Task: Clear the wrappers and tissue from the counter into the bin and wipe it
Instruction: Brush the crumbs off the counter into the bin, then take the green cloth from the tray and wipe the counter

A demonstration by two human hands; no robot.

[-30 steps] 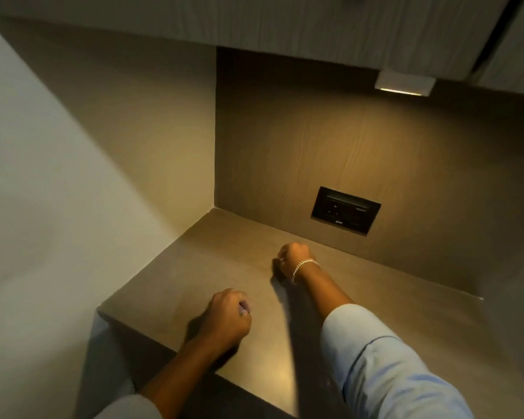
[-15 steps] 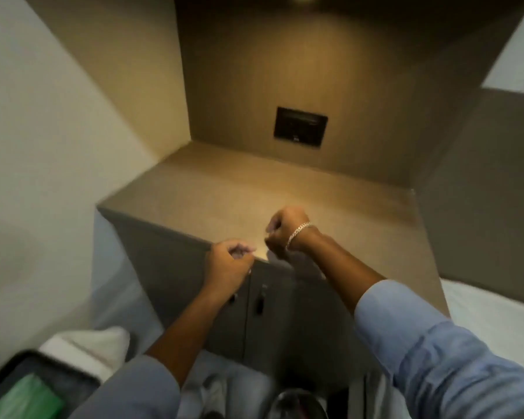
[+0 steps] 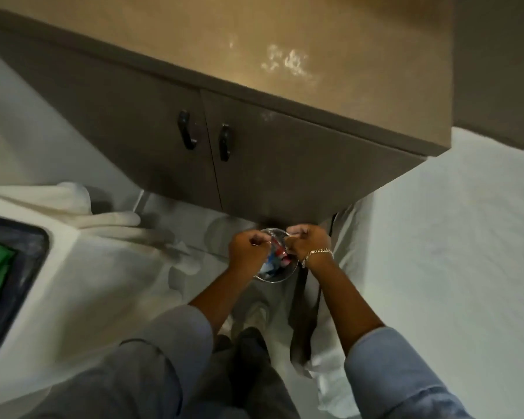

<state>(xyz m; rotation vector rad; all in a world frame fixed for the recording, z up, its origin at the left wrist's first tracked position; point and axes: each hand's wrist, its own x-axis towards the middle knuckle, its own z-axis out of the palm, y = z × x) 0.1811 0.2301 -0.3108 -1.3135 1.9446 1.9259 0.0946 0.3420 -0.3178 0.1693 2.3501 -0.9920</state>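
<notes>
Now my left hand (image 3: pixel 248 252) and right hand (image 3: pixel 307 241) have dropped from the tan laminate counter (image 3: pixel 285 40) to hover, both curled into loose fists, over the small round clear-rimmed bin (image 3: pixel 274 278) below its front edge. Colourful crumpled wrappers (image 3: pixel 274 261) lie inside. Whether my fists hold any scraps I cannot tell; only wiping seems left.

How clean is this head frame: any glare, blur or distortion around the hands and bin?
Head view: glare patches on the counter; wide-angle bending of the cabinet edges; left hand and right hand slightly motion-soft over the bin, whose contents read only as red and blue smears.
</notes>
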